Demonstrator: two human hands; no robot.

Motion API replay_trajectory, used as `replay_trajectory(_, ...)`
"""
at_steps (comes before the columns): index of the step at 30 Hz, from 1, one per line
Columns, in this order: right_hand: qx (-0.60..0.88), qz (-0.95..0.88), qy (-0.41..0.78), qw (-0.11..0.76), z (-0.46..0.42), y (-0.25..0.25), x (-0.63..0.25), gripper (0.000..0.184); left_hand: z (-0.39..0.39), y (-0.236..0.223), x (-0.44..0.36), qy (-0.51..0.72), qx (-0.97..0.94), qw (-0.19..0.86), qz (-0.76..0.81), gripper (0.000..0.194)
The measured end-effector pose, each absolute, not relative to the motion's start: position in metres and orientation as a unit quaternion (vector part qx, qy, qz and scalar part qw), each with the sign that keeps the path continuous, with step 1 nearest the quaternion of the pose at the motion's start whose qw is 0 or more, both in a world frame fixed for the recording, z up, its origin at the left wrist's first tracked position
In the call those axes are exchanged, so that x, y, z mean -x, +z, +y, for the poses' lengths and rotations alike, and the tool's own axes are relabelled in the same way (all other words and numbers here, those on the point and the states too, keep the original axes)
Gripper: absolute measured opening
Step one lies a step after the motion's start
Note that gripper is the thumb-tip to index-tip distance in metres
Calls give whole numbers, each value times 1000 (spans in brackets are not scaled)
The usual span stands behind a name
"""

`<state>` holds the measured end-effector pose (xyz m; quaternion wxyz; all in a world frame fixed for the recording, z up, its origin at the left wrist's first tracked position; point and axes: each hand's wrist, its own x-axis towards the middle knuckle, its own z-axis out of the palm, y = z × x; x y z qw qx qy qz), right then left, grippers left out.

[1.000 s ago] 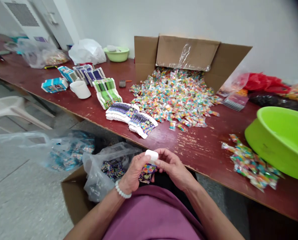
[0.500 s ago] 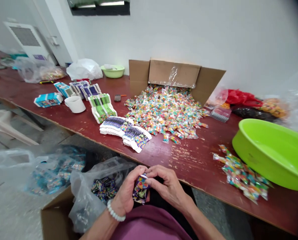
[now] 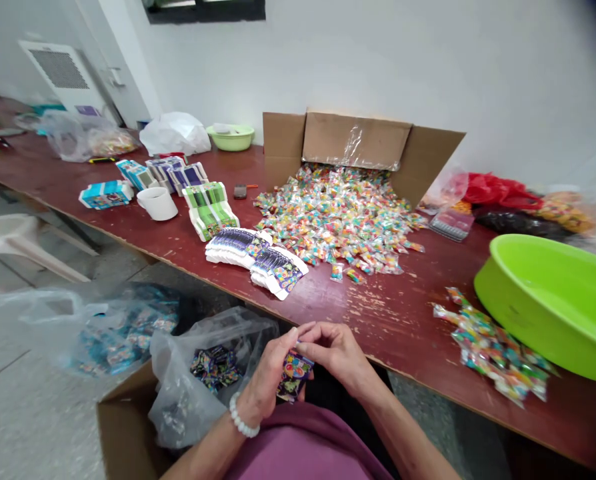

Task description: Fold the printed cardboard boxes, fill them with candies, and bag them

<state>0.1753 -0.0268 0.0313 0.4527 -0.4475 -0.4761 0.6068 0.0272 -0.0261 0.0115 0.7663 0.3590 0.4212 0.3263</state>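
Observation:
My left hand (image 3: 271, 373) is wrapped round a small dark purple printed box (image 3: 294, 377) with colourful candy pictures. My right hand (image 3: 335, 350) pinches the top end of the same box, thumb and fingertips pressed on its edge. Just past my hands, at the table's front edge, lie fanned stacks of flat purple cartons (image 3: 278, 270). Wrapped candies (image 3: 348, 213) spill in a large heap from a cardboard box (image 3: 355, 140) on its side. Below left, a clear plastic bag (image 3: 183, 393) inside a carton holds several purple boxes (image 3: 215, 367).
A green basin (image 3: 543, 313) stands at the right beside a small candy pile (image 3: 495, 347). Green cartons (image 3: 211, 210), a white mug (image 3: 158, 203) and blue cartons (image 3: 107, 195) are at the left. A bag of blue packs (image 3: 123, 337) and a white chair (image 3: 28, 243) are below left.
The white flap showing at the top of the box is now down or hidden under my right fingers. Both hands appear slightly further right in the view, which has shifted a little.

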Motion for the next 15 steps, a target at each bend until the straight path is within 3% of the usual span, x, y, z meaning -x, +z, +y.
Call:
replay_trajectory(7,451,-632,379,504,-46,10,-166,10,-22,14,-26,374,-244,807,385,53)
replay_trajectory(11,459,-664,356,471,-43,-6,-162,12,-21,0,-27,396,-236,788,408,50)
replay_trajectory(15,507,-665,364,410,-4,-7,-170,21,-8,-25,-8,439,-332,666,503,43)
